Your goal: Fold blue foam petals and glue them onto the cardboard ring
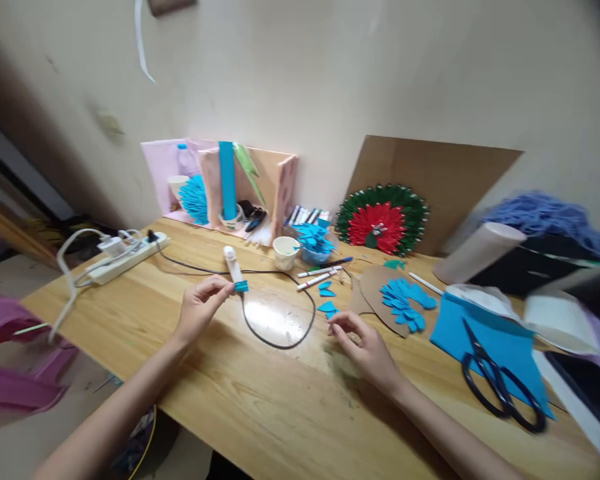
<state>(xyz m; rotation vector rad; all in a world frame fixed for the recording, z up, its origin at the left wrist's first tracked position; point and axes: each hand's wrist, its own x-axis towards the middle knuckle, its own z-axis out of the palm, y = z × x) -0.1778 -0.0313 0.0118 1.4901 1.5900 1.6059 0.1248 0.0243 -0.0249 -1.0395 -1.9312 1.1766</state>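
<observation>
Head view, looking down at a wooden table (260, 407) against a pale wall. Left hand (200, 308) raised just above the tabletop, fingertips pinched on a small blue paper piece (241, 287); just behind that piece, a white glue stick (233, 264) lying on the table; a black cord (280, 313) looping between the two hands. Right hand (363, 343) resting on the table, fingers curled loosely, holding nothing that can be seen; just beyond its fingertips, loose blue petals (327, 299). Further right, a brown card shape (375, 293) bearing a fan of blue petals (405, 301); beside it a blue sheet (500, 333) with black scissors (500, 383) lying on it. Behind the hands, a white cup (285, 252), a bowl of blue cut pieces (314, 241) and a few markers (320, 275). At the back, a pink organiser (220, 183) holding a blue roll, and a red-and-green paper fan (381, 220) leaning on cardboard (430, 180). Far left, a white power strip (125, 259) with plugs; far right, blurred, a white roll (480, 252) and blue yarn (545, 217).
</observation>
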